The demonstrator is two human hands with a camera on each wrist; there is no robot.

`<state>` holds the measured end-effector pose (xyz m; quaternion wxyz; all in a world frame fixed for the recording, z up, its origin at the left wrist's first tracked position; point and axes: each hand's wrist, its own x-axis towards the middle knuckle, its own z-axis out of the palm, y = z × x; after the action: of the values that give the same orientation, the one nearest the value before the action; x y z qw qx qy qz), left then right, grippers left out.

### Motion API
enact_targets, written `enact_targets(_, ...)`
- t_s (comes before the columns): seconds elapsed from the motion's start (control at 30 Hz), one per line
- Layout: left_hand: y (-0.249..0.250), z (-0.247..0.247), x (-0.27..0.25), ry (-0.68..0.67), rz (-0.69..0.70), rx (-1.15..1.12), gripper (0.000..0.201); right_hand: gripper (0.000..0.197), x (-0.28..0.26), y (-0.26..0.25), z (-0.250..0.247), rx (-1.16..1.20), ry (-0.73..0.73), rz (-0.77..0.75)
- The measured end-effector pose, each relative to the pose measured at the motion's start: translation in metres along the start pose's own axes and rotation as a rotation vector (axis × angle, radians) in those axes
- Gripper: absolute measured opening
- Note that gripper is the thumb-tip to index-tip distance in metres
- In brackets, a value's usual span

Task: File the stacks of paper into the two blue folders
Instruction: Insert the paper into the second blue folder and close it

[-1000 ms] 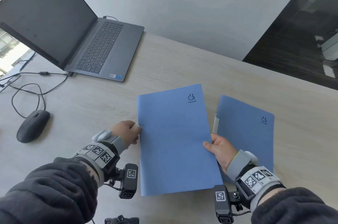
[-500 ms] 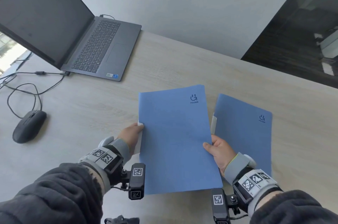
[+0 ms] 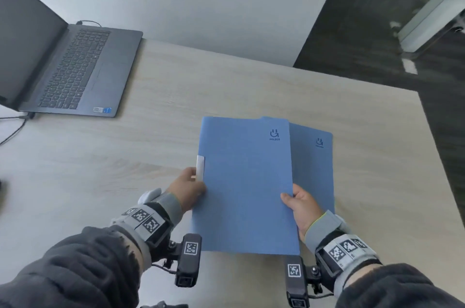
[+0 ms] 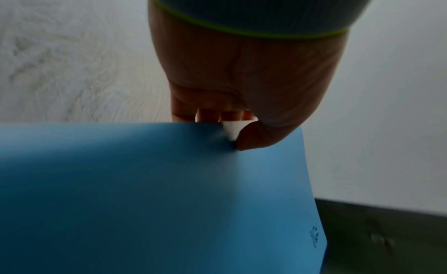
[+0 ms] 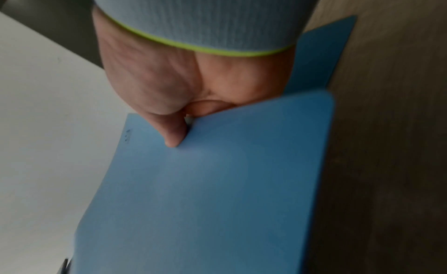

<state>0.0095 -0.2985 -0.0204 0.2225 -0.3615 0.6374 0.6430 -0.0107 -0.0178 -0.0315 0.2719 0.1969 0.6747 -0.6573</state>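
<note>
I hold a closed blue folder [image 3: 245, 181] between both hands above the desk. My left hand [image 3: 187, 188] pinches its left edge, thumb on top, beside a white paper tab [image 3: 200, 168] that sticks out. My right hand [image 3: 300, 203] pinches its right edge. A second blue folder [image 3: 314, 171] lies flat on the desk, partly covered by the first. The left wrist view shows the thumb [image 4: 251, 138] pressed on the cover [image 4: 145, 201] with white paper under it. The right wrist view shows the held folder [image 5: 205, 192] and a corner of the lower folder [image 5: 321, 52].
An open laptop [image 3: 68, 68] stands at the back left of the wooden desk [image 3: 125, 156], its cable [image 3: 12, 129] trailing off the left edge. The desk's right edge [image 3: 437, 156] borders a dark floor. A light wall runs behind the desk.
Both hands have carried the held folder to the right, so it now overlaps the second folder. The view has shifted right and the mouse has left the frame.
</note>
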Motion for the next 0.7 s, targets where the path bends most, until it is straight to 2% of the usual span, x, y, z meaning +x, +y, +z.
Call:
enact_targets(0.1,0.000,0.032,0.001,-0.040,0.076,0.218,0.038,0.026,-0.001,0.000,-0.031,0.017,0.101,-0.025)
enact_targets(0.27,0.001,0.081,0.010,-0.016,0.176,0.343,0.042,0.013,0.007,-0.002,-0.078,-0.311,0.276,-0.064)
enact_targets(0.33,0.003,0.098,0.014,0.000,0.204,0.391,0.045,0.011,0.008,-0.007,-0.092,-0.349,0.335,-0.073)
enact_targets(0.43,0.003,0.116,0.021,0.050,0.234,0.438,0.049,0.019,0.009,-0.010,-0.107,-0.415,0.343,-0.071)
enact_targets(0.53,0.003,0.127,0.022,0.172,0.275,0.547,0.051,0.035,0.012,-0.004,-0.118,-0.532,0.349,-0.092)
enact_targets(0.7,0.002,0.134,0.018,0.239,0.263,0.602,0.057,0.009,0.012,-0.008,-0.125,-0.605,0.326,-0.111)
